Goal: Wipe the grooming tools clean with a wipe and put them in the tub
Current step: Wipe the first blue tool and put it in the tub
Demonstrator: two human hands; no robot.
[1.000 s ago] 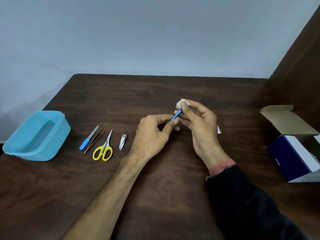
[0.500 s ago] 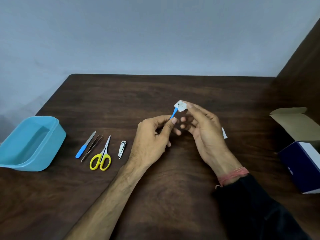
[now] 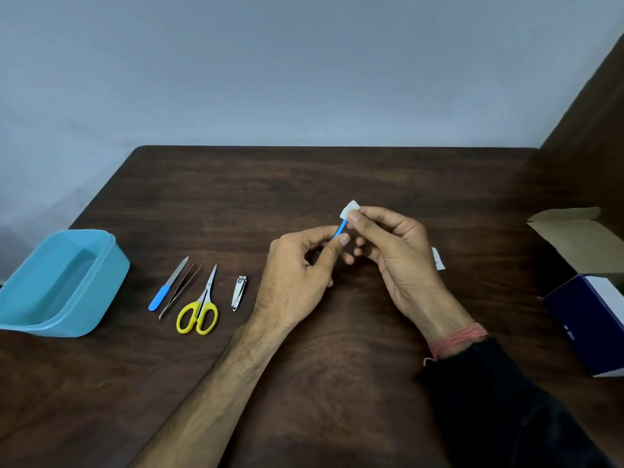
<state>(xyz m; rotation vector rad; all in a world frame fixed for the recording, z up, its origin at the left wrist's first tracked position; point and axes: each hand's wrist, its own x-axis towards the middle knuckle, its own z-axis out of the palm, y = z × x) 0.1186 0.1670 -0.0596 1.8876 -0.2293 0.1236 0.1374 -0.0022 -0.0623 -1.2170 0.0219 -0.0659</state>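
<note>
Dim, even, cool light falls on the table (image 3: 337,177); soft shadows pool just beneath the hands. No glare. Edges bow from wide-angle distortion; focus is slightly soft throughout.

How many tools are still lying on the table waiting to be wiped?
4, in a row right of the tub: file, tweezers, scissors, clipper. A fifth, blue-handled tool, is held in the left hand, the right hand wiping it.

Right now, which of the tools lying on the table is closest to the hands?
The nail clipper, small and silver, at the right end of the row, just left of the left hand. The yellow scissors, tweezers and blue-handled file lie farther left.
</note>
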